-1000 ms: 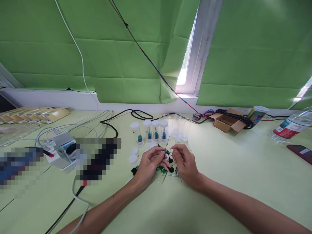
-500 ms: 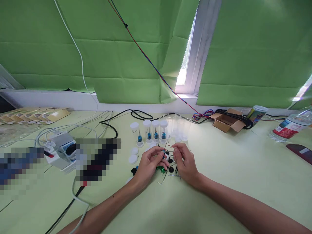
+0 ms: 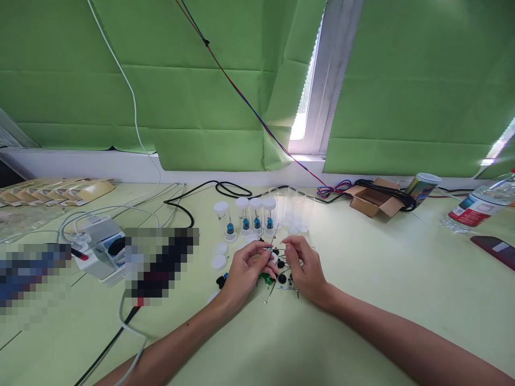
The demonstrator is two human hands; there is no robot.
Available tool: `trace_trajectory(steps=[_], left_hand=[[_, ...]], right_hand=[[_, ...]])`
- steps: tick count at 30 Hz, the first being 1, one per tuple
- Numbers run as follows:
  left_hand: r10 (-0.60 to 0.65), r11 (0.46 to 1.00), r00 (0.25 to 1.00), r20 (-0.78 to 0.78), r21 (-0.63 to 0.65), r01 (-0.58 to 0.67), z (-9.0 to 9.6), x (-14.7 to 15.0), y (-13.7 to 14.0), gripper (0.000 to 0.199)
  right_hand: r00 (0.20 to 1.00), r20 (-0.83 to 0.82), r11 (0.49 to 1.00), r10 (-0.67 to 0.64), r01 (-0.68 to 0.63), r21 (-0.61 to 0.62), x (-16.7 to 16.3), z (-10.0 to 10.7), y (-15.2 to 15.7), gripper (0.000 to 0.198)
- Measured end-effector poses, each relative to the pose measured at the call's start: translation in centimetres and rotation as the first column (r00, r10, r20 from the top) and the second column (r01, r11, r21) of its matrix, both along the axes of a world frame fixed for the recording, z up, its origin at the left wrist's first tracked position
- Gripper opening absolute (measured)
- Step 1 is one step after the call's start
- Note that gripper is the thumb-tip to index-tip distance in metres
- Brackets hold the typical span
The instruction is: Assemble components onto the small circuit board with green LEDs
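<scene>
Four capped tubes [image 3: 256, 210] beyond left hand [image 3: 251, 262], black discs [image 3: 282, 279] beside it.

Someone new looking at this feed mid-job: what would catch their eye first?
Probably the green blinds, filling most of the upper half. Next, the left hand pinching a small blue piece near the middle, with the right hand close beside it. Just beyond them, four white-capped clear tubes stand in a row.

The held piece [image 3: 269, 250] is blue (4 tube lids [image 3: 221, 207]: white).
</scene>
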State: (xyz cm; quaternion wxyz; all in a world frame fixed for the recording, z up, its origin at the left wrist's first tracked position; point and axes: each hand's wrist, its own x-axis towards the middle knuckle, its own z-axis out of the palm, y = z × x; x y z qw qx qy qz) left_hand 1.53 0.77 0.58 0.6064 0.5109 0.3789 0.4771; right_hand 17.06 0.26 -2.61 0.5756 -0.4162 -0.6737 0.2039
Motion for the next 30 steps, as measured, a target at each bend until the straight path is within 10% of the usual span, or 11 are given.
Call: trace_trajectory(steps=[30], left_hand=[[-0.001, 1.0, 1.0, -0.015, 0.022, 0.001, -0.15, 0.09, 0.26, 0.034]], right_hand=[[0.998, 0.016, 0.998, -0.058, 0.058, 0.008, 0.18, -0.29, 0.31, 0.017]])
